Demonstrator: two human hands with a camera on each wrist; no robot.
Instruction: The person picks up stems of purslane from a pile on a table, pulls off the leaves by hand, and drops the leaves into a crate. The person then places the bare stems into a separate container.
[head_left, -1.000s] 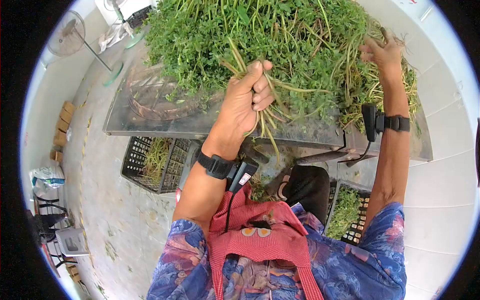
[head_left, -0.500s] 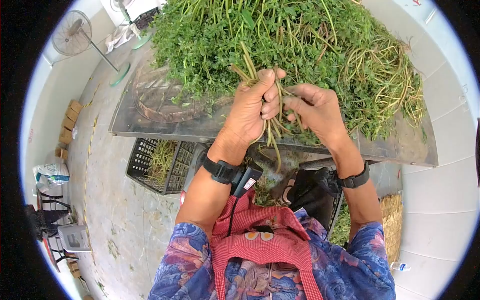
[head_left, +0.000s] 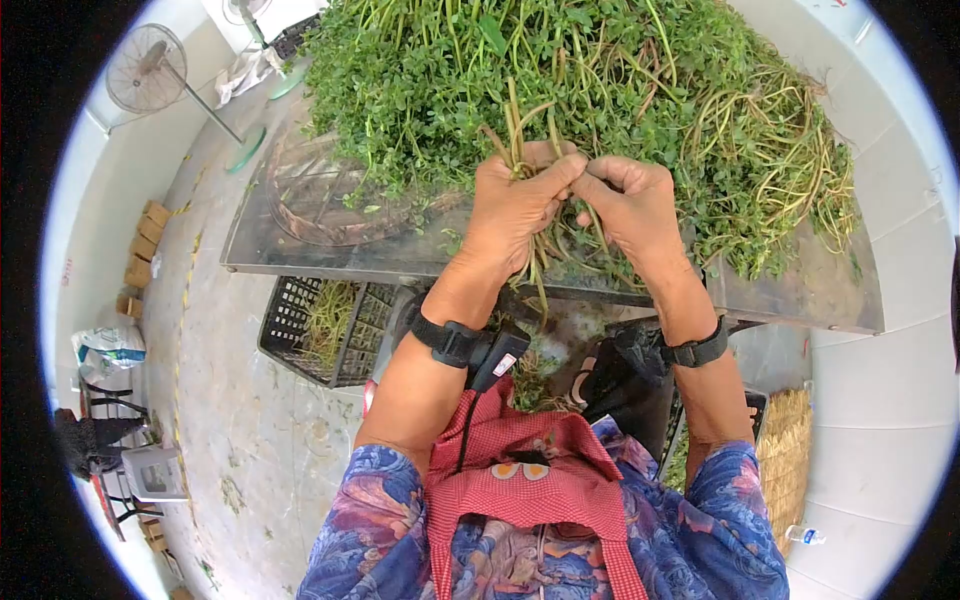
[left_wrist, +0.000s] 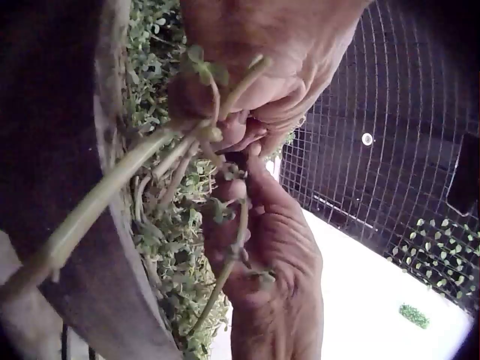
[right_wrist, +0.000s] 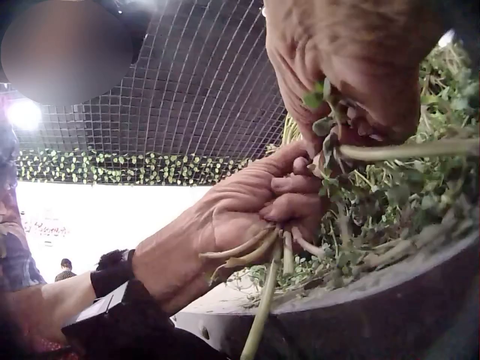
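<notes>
In the head view my left hand (head_left: 515,205) grips a small bunch of green stems (head_left: 514,125), whose ends stick out above and below the fist. Right beside it, my right hand (head_left: 642,212) pinches a thin stem (head_left: 600,228) between thumb and fingers, the fingertips of both hands meeting. Under the right hand, the right wrist view has a leafy sprig (right_wrist: 328,101). Thick stem ends (left_wrist: 97,206) point out from the left hand in the left wrist view. A large heap of leafy greens (head_left: 600,75) lies just beyond both hands.
The heap covers much of a dark table (head_left: 400,255) with a raised round ring. Beneath the table stand a black crate (head_left: 320,330) of stems at left and another crate (head_left: 760,405) at right. A straw mat (head_left: 785,450), a bottle (head_left: 805,535) and a standing fan (head_left: 148,68) are farther off.
My right hand has come from the heap's right side to the left hand and now pinches a stem there. The left hand keeps the bunch and has turned and shifted slightly right.
</notes>
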